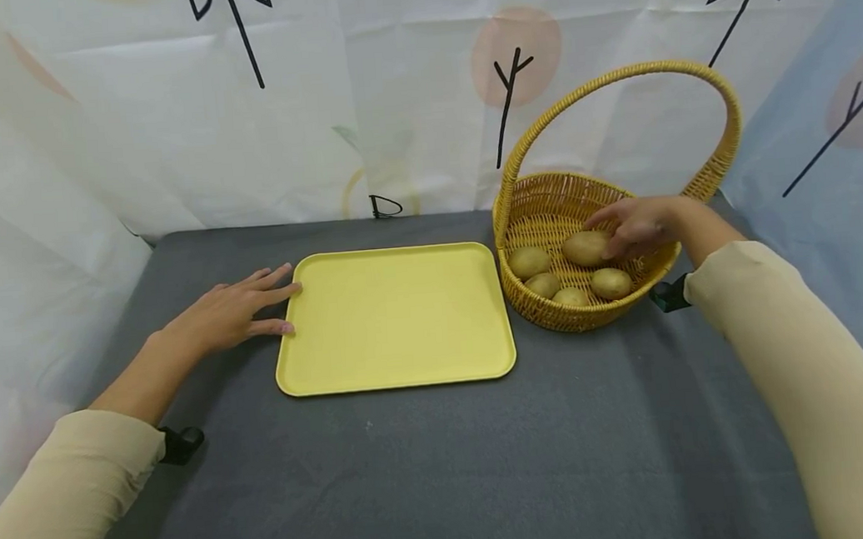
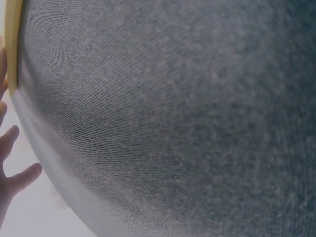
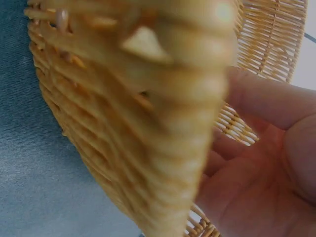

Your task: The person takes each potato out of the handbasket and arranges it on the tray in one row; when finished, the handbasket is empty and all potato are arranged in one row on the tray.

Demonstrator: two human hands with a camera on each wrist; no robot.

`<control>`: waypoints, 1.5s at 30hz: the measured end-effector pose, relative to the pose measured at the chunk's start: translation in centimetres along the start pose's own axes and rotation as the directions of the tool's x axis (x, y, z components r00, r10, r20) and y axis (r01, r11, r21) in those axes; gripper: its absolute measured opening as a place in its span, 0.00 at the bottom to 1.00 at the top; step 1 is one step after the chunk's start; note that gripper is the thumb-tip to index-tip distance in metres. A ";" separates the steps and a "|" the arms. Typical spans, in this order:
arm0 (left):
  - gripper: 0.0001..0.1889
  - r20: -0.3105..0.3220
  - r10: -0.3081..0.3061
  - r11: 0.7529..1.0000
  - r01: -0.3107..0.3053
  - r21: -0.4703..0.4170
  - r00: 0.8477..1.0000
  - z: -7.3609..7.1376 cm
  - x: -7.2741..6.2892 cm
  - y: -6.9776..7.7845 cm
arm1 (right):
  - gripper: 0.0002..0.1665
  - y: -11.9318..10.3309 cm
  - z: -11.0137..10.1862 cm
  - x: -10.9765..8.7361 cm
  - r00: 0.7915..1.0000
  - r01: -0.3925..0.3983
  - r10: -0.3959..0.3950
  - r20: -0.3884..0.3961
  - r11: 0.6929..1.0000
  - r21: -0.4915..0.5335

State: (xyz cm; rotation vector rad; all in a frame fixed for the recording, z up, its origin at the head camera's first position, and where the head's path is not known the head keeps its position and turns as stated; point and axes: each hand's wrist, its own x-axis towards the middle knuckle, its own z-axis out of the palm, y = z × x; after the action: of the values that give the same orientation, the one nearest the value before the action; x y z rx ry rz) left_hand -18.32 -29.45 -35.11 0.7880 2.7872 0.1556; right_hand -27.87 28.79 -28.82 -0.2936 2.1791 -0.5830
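In the head view my left hand lies with spread, straight fingers at the left edge of a yellow rectangular tray, fingertips touching its rim. The left wrist view catches only some fingers and a corner of the tray. My right hand reaches into a woven wicker basket and grips a potato, thumb and fingers on either side of it. Other potatoes, such as one potato near the front, lie on the basket's floor. Seen from the right wrist, the basket wall hides the fingertips.
The basket's tall arched handle rises above my right wrist. A dark grey cloth covers the table, and a white printed curtain hangs behind it. Tray and basket stand close side by side.
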 end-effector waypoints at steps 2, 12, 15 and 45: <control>0.40 -0.001 -0.001 1.000 0.001 0.000 1.000 0.0 0.0 0.0 | 0.41 -0.2 0.2 0.1 1.000 0.009 -0.010 -0.027 1.000 -0.018; 0.40 -0.001 -0.003 1.000 0.003 0.000 1.000 0.0 -0.1 0.0 | 0.42 -0.8 0.7 -0.1 0.995 0.090 -0.094 -0.042 0.992 -0.083; 0.40 -0.003 0.004 1.000 -0.004 0.008 1.000 0.0 -0.1 0.0 | 0.42 -1.0 0.9 -0.5 0.987 0.139 -0.149 -0.053 0.979 -0.152; 0.41 -0.010 0.044 0.999 -0.043 0.013 0.999 0.2 -0.1 -0.4 | 0.35 -11.8 7.4 -3.2 0.793 0.591 -0.604 -0.077 0.794 -0.141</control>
State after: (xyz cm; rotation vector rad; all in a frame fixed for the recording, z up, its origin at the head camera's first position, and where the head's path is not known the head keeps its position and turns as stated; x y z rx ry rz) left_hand -18.42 -29.82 -35.39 0.8537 2.7844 0.1493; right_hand -19.96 17.59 -24.75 -1.0661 2.2205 -0.8424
